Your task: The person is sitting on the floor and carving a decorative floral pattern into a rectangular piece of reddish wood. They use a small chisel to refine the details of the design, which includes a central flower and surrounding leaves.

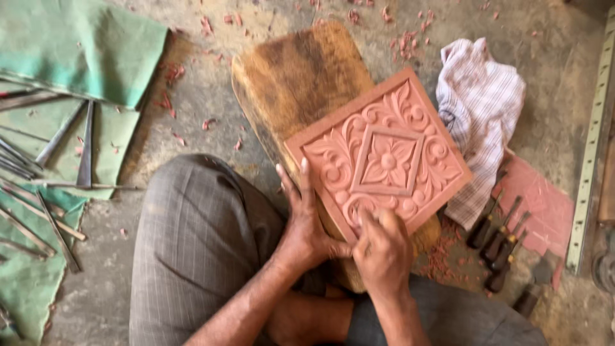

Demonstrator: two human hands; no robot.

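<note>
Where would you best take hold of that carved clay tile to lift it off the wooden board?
Probably by the plain raised border of the tile, two opposite edges, coming from its upper left and upper right corners. Those edges are flat and uncarved, and the left hand and right hand crowd the near corner. It lies tilted on the wooden board.

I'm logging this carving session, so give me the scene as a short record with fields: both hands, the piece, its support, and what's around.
Left hand: left hand steadies the near-left edge of the square terracotta-coloured carved floral tile
Right hand: right hand pinched at the tile's near edge; any tool is hidden
Support: worn wooden board
Left side: thin metal tools on green cloth
Right side: checked white cloth, dark-handled chisels
</note>
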